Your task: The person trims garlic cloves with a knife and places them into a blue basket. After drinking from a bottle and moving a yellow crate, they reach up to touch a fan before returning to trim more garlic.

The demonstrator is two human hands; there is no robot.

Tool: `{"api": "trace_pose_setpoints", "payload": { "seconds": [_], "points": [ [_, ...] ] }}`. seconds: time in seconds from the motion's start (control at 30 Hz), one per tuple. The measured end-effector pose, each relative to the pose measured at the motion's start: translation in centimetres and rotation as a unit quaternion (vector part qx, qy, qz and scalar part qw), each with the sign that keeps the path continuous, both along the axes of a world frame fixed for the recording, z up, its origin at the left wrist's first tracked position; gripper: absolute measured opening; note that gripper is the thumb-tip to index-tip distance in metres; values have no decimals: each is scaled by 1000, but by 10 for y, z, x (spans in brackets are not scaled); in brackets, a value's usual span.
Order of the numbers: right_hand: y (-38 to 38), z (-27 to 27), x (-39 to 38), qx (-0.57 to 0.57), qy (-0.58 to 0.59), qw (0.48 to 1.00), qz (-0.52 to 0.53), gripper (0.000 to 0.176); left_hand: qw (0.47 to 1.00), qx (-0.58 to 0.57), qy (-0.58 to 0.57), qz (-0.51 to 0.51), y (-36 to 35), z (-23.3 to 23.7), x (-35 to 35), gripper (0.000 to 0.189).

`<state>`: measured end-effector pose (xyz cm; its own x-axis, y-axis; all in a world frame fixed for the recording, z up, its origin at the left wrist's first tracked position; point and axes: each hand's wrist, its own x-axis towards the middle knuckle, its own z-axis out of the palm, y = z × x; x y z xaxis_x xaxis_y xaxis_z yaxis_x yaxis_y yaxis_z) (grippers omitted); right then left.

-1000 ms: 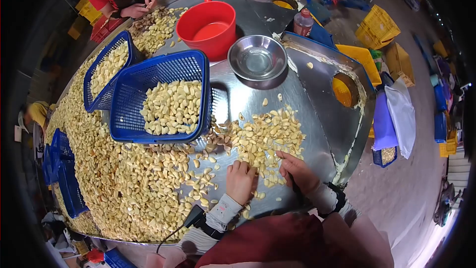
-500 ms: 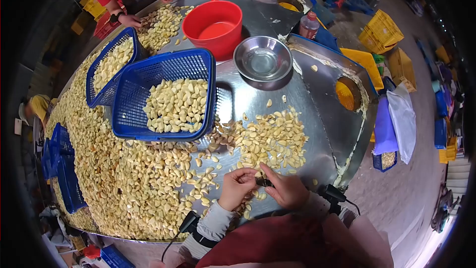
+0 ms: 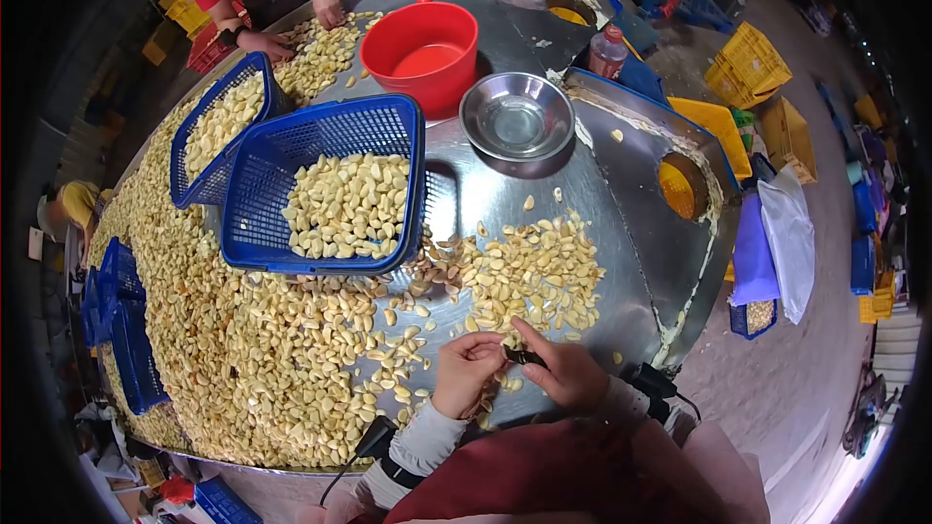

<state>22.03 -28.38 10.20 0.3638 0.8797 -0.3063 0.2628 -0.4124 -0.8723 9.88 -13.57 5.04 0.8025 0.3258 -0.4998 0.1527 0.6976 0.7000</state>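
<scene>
At the near edge of the metal table, my left hand (image 3: pixel 464 376) and my right hand (image 3: pixel 571 375) meet in front of me. Between thumb and fingers, the left holds a pale clove (image 3: pixel 513 339), which looks like peeled garlic. A small dark tool (image 3: pixel 525 357) is gripped in the right, its tip against or close beside the clove; its exact kind is hidden by the fingers. Just beyond my hands lies a loose pile of cloves (image 3: pixel 544 272). To their left spreads a much larger heap of cloves (image 3: pixel 262 359).
Blue baskets with cloves, one large (image 3: pixel 408 184) and one smaller (image 3: pixel 183 160), stand on the heap. Behind are a red dipper (image 3: pixel 432 63) and a steel bowl (image 3: pixel 517 116). Holes (image 3: pixel 680 184) pierce the table's right side. A co-worker's hands (image 3: pixel 264 44) touch cloves at the far side.
My fingers have shifted slightly, and more of the clove and dark tool shows. The co-worker's raised hand has come down to the cloves.
</scene>
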Motion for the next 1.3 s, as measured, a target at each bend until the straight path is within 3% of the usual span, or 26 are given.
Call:
{"api": "trace_pose_setpoints", "payload": {
  "seconds": [0.07, 0.13, 0.17, 0.2, 0.23, 0.27, 0.33, 0.4, 0.43, 0.47, 0.53, 0.6, 0.7, 0.77, 0.83, 0.9, 1.0, 1.07, 1.2, 1.3],
  "points": [
    [0, -5, -2, -2, -31, 1000, -2, 54, 1000, 11, 4, 10, -1, 6, 1, 16],
    [2, -23, -3, 149, -171, 974, -11, 54, 1000, 6, 2, 13, -2, 13, 1, 16],
    [1, -27, -1, 149, -170, 974, -11, 54, 1000, 1, -1, 14, -3, 14, 2, 16],
    [-1, -29, 3, 91, 73, 992, -43, 54, 1000, 1, -1, 14, -4, 14, 2, 16],
    [-2, -30, 6, 28, 312, 947, -72, 54, 1000, 5, 1, 16, -4, 14, 3, 16],
    [-2, -31, 6, 29, 312, 947, -71, 54, 1000, 10, 4, 18, -5, 14, 3, 15],
    [-3, -31, 6, 106, 431, 890, -104, 54, 1000, 0, 1, 25, -5, 17, 6, 15],
    [-1, -26, 5, 106, 426, 892, -113, 55, 999, -10, 0, 33, -1, 27, 7, 16],
    [-1, -24, 5, 105, 420, 893, -124, 55, 989, 141, 19, 40, 6, 42, 7, 18],
    [0, -24, 7, 104, 421, 893, -124, 55, 956, 288, 38, 47, 16, 53, 8, 20],
    [0, -24, 9, 91, 391, 901, -164, 65, 878, 439, -30, 190, 58, 70, 22, 24],
    [1, -29, 8, 87, 383, 904, -170, 60, 669, 716, 77, 184, 94, 103, 39, 29],
    [2, -31, 11, 60, 380, 904, -185, 56, 627, 771, 28, 109, 87, 79, 30, 31],
    [3, -36, 9, 24, 383, 907, -173, 50, 630, 776, 13, 19, 62, 55, 17, 30],
    [6, -35, 7, 18, 385, 907, -172, 49, 676, 737, 2, -21, 43, 37, 8, 25],
    [9, -31, 6, 2, 392, 900, -190, 52, 664, 747, -4, 22, 51, 44, 6, 24],
    [13, -25, 7, -2, 336, 928, -163, 58, 600, 789, -11, 131, 111, 81, 19, 23],
    [16, -32, 8, 10, 329, 932, -155, 62, 563, 817, 68, 102, 161, 105, 36, 21],
    [23, -34, 9, 27, 301, 944, -135, 58, 555, 798, 102, -213, 250, 72, 93, 20],
    [24, -25, 11, 40, 308, 941, -131, 57, 427, 797, 145, -402, 267, 44, 131, 19]
  ]
}}
